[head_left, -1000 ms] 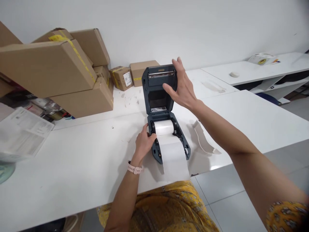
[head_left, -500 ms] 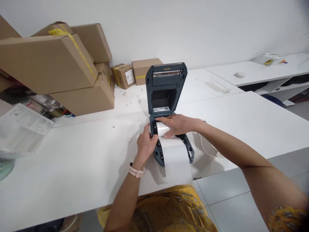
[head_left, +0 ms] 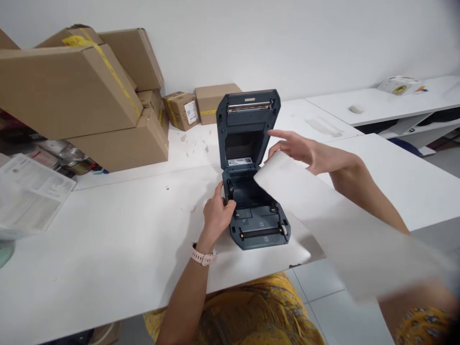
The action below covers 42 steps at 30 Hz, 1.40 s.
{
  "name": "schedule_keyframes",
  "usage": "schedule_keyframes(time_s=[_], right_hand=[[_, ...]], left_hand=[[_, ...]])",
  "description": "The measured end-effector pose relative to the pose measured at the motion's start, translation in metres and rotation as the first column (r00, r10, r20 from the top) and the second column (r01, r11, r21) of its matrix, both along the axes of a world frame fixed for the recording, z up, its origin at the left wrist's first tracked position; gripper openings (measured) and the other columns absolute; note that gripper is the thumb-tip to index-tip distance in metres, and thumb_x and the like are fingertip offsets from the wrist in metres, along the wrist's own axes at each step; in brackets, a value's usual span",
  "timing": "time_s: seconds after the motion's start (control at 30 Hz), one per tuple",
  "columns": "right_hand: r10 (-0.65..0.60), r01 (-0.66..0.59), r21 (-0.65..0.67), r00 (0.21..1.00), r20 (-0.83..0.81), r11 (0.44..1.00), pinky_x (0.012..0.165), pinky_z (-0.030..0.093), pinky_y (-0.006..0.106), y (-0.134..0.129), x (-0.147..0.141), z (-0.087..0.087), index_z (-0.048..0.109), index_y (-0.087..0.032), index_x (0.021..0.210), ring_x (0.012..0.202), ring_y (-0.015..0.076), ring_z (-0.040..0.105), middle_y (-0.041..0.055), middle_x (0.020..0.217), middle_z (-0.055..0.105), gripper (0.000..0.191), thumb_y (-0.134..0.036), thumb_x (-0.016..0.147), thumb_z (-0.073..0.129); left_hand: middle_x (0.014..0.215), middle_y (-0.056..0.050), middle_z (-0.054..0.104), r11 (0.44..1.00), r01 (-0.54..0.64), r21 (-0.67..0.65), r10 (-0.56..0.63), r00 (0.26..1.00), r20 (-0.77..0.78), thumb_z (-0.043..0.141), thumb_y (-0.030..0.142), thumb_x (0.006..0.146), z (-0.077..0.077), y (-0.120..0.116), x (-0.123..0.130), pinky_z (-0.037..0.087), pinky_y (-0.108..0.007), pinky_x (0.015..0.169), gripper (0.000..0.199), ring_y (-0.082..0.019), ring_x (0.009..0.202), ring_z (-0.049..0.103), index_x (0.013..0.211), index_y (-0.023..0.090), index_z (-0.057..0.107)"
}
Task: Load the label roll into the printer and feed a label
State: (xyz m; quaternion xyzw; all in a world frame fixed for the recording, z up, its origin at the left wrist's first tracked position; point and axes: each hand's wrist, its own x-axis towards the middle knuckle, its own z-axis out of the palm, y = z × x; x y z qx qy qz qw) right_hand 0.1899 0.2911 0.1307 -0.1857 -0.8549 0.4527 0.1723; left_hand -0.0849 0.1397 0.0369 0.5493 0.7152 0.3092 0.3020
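A dark blue-grey label printer (head_left: 260, 223) stands on the white table with its lid (head_left: 247, 122) raised. Its roll compartment is empty, and a black roller shows near the front. My left hand (head_left: 217, 213), with a pink watch band at the wrist, grips the printer's left edge. To the right of the lid, my right hand (head_left: 296, 148) holds the white paper roll (head_left: 278, 175), its index finger stretched out. A long, partly blurred strip of paper trails from the roll toward the lower right, across my right forearm.
Cardboard boxes (head_left: 118, 143) are stacked at the left, with two smaller ones (head_left: 215, 98) by the wall behind the printer. Plastic-wrapped papers (head_left: 32, 191) lie far left. A white box (head_left: 400, 86) sits on the back right counter.
My right hand has lifted the paper roll out of the printer, up and to the right, and the paper strip swung right with it. My left hand stays on the printer's edge.
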Motion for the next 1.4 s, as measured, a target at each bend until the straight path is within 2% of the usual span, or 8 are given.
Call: schedule_keyframes(time_s=[0.23, 0.5, 0.63, 0.83, 1.0, 1.17, 1.3, 1.4], right_hand=[[-0.333, 0.322, 0.096, 0.935, 0.124, 0.942, 0.101, 0.055, 0.048, 0.019, 0.029, -0.027, 0.039, -0.03, 0.16, 0.108, 0.0283, 0.066, 0.0099, 0.12, 0.069, 0.103, -0.051, 0.071, 0.086], [-0.395, 0.34, 0.215, 0.86, 0.322, 0.915, 0.082, 0.061, 0.044, 0.031, 0.026, -0.041, 0.037, -0.03, 0.161, 0.089, 0.025, 0.069, 0.0114, 0.127, 0.068, 0.1, -0.036, 0.07, 0.079], [-0.388, 0.315, 0.24, 0.839, 0.381, 0.918, 0.09, 0.061, 0.048, 0.032, 0.01, -0.057, 0.042, -0.025, 0.16, 0.097, 0.0295, 0.073, 0.0166, 0.135, 0.068, 0.101, -0.032, 0.067, 0.081], [-0.371, 0.39, -0.142, 0.917, 0.144, 0.91, 0.117, 0.049, 0.057, 0.021, 0.048, -0.077, 0.035, -0.04, 0.164, 0.154, 0.0338, 0.045, 0.0082, 0.164, 0.051, 0.091, -0.047, 0.084, 0.078], [-0.559, 0.56, -0.289, 0.824, 0.094, 0.776, 0.113, 0.051, 0.057, 0.0, 0.103, -0.11, 0.056, -0.032, 0.151, 0.148, 0.0374, 0.052, 0.0131, 0.156, 0.06, 0.066, -0.056, 0.091, 0.068], [-0.52, 0.529, -0.4, 0.843, 0.14, 0.749, 0.087, 0.063, 0.047, -0.025, 0.087, -0.134, 0.065, -0.038, 0.139, 0.112, 0.0294, 0.073, 0.0077, 0.15, 0.066, 0.067, -0.046, 0.076, 0.086], [-0.622, 0.565, -0.492, 0.781, 0.058, 0.662, 0.075, 0.06, 0.041, -0.039, 0.07, -0.122, 0.076, -0.027, 0.109, 0.089, 0.0252, 0.074, 0.0097, 0.117, 0.079, 0.049, -0.052, 0.07, 0.09], [-0.601, 0.507, -0.468, 0.796, -0.066, 0.723, 0.068, 0.057, 0.037, -0.048, 0.064, -0.089, 0.076, -0.027, 0.108, 0.087, 0.026, 0.074, 0.0087, 0.098, 0.08, 0.051, -0.058, 0.07, 0.09]], left_hand=[[0.058, 0.005, 0.055, 1.0, -0.007, 0.031, 0.007, 1.0, 0.018, 0.051, 0.026, 0.084, -0.001, 0.0, 0.0, 0.047, -0.034, 0.07, 0.075, -0.021, 0.06, 0.057, 0.158, 0.015, 0.046], [0.058, 0.006, 0.054, 0.999, -0.006, 0.032, 0.004, 0.999, 0.054, 0.052, 0.026, 0.083, -0.002, 0.0, 0.0, 0.043, -0.031, 0.065, 0.076, -0.018, 0.058, 0.053, 0.158, 0.016, 0.045], [0.057, 0.007, 0.053, 0.999, -0.013, 0.034, 0.011, 0.997, 0.07, 0.053, 0.026, 0.083, -0.002, 0.0, -0.001, 0.042, -0.03, 0.064, 0.077, -0.017, 0.057, 0.052, 0.158, 0.016, 0.046], [0.058, 0.006, 0.053, 1.0, -0.011, 0.026, 0.009, 0.998, 0.062, 0.052, 0.025, 0.083, -0.001, 0.0, 0.0, 0.041, -0.03, 0.064, 0.076, -0.018, 0.058, 0.052, 0.158, 0.016, 0.046], [0.059, 0.005, 0.055, 1.0, -0.004, 0.019, 0.004, 0.999, 0.035, 0.051, 0.026, 0.084, -0.001, 0.001, 0.0, 0.041, -0.031, 0.065, 0.077, -0.018, 0.058, 0.052, 0.159, 0.015, 0.045], [0.057, 0.006, 0.053, 0.999, -0.001, 0.034, 0.001, 1.0, 0.006, 0.05, 0.026, 0.084, -0.002, 0.0, 0.0, 0.04, -0.031, 0.066, 0.075, -0.018, 0.058, 0.051, 0.159, 0.015, 0.046], [0.059, 0.005, 0.053, 0.999, 0.004, 0.044, -0.004, 1.0, -0.016, 0.049, 0.026, 0.085, -0.001, -0.001, 0.001, 0.041, -0.031, 0.066, 0.074, -0.018, 0.058, 0.051, 0.158, 0.014, 0.047], [0.06, 0.005, 0.052, 0.999, 0.01, 0.033, -0.009, 0.999, -0.032, 0.048, 0.026, 0.086, 0.0, -0.001, 0.001, 0.041, -0.031, 0.067, 0.074, -0.019, 0.059, 0.052, 0.159, 0.013, 0.045]])
